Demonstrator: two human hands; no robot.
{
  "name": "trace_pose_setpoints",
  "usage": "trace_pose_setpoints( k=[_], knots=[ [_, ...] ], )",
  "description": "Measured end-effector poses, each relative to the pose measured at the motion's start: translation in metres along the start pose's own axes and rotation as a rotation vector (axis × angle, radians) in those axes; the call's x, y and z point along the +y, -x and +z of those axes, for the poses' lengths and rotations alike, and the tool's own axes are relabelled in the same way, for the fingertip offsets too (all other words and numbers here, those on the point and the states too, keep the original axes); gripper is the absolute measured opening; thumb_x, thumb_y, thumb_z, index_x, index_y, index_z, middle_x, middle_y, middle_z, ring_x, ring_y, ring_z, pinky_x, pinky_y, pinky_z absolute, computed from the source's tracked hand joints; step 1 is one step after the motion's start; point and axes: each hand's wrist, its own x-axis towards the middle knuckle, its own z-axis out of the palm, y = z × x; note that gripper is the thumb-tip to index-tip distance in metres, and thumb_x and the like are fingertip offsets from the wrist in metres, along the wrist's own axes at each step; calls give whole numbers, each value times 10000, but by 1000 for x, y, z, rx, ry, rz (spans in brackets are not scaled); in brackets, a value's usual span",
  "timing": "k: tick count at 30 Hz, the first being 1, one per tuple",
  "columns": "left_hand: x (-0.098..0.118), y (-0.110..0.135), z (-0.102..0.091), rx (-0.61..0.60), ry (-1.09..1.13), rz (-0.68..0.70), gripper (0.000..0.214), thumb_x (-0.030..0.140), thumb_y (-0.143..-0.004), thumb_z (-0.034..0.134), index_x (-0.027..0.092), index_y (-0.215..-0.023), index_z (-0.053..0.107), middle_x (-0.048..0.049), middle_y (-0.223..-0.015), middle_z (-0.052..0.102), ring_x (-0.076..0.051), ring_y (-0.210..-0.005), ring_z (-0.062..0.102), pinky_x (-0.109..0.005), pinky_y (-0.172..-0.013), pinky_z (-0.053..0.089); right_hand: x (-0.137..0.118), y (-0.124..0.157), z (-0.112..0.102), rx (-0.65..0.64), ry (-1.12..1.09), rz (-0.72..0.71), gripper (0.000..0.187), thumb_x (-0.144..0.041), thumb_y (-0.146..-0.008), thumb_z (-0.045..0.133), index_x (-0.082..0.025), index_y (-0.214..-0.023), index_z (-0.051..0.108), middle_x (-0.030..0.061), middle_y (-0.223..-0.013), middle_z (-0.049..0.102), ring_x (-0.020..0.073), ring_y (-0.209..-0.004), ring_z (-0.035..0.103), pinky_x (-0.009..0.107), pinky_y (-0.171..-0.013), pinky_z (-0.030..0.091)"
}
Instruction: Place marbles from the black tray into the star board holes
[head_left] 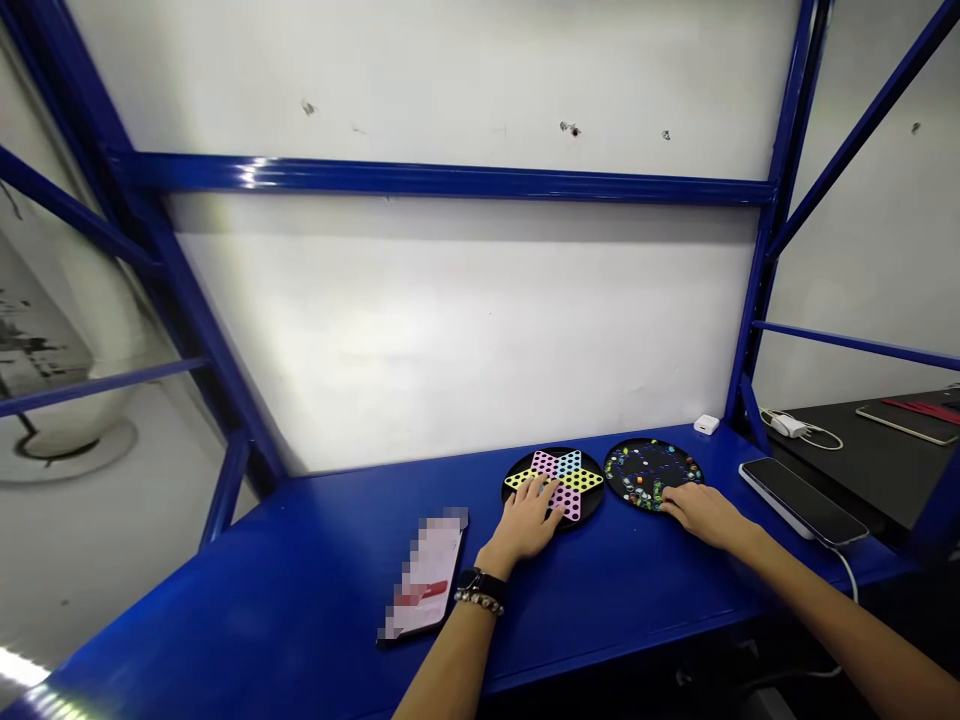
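Note:
A round black Chinese checkers board (574,482) with a coloured star of holes lies on the blue table. My left hand (527,517) rests on its near left part, fingers spread and holding nothing. To the right is a round black tray (649,456) holding several small coloured marbles (630,493), mostly along its left and near side. At the tray's near edge, my right hand (703,512) has its fingers bent together over the marbles. Whatever lies between those fingertips is too small to make out. The left wrist carries a dark watch and a beaded bracelet.
A phone (431,575) with a lit, partly blurred screen lies left of my left forearm. Another phone (802,500) with a white cable is at the right end. A white charger case (706,425) stands by the wall. Blue frame posts (757,270) rise at the sides.

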Motion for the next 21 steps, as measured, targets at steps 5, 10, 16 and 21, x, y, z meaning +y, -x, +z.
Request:
trace_pose_setpoints(
  k=[5, 10, 16, 21],
  knots=[
    [1, 1, -2, -6, 3, 5, 557, 471, -998, 395, 247, -1503, 463, -80, -1610, 408, -329, -1494, 324, -540, -1201, 317, 6, 0, 8, 24, 0, 53, 284, -385, -1036, 379, -224, -1005, 611, 96, -957, 706, 271, -923, 680, 313, -760, 439],
    [2, 2, -3, -14, 5, 3, 564, 453, -1002, 385, 231, -1516, 450, -94, -1613, 401, -341, -1495, 323, -552, -1195, 327, 20, 0, 2, 193, -336, 24, 397, -386, -1044, 280, -224, -820, 566, 60, -836, 686, 229, -816, 641, 310, -731, 434],
    [3, 2, -5, -17, -4, -7, 555, 454, -1003, 388, 244, -1512, 453, -93, -1610, 409, -341, -1499, 322, -568, -1191, 331, 34, 5, -6, 199, -263, 86, 378, -400, -1038, 307, -229, -902, 615, 58, -848, 693, 242, -826, 644, 308, -690, 399],
    [2, 3, -6, -3, -8, 6, 542, 429, -999, 405, 241, -1503, 472, -96, -1605, 418, -337, -1493, 338, -555, -1195, 334, 28, 8, 3, 79, 8, 122, 314, -352, -1047, 347, -230, -1041, 637, 99, -944, 712, 271, -909, 683, 302, -696, 391]
  ],
)
